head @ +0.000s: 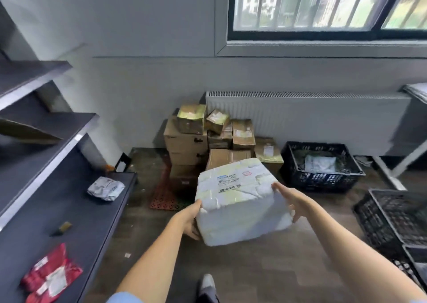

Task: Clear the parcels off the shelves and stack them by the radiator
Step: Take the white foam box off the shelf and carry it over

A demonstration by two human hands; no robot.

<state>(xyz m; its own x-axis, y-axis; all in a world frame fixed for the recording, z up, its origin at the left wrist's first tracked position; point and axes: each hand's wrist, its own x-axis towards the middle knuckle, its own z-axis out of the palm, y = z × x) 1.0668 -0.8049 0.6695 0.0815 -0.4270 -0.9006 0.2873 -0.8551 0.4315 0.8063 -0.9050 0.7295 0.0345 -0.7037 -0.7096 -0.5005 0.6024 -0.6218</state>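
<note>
I carry a white foam box [240, 198] with a shipping label in front of me, tilted, above the floor. My left hand [188, 217] grips its near left edge and my right hand [290, 197] holds its right side, fingers running under it. Ahead, a stack of brown cardboard parcels [208, 138] stands on the floor against the white radiator [307, 115]. On the grey shelves [69, 201] at the left lie a small white-grey bag parcel [106, 188], a red bag parcel [50, 277] and a small dark item [64, 226].
A black plastic crate [323, 177] holding a white bag sits right of the stack. More black crates [397, 219] stand at the right edge. A red-brown floor mat [165, 196] lies before the stack. White table legs [392, 166] stand at far right. My shoe [208, 284] shows below.
</note>
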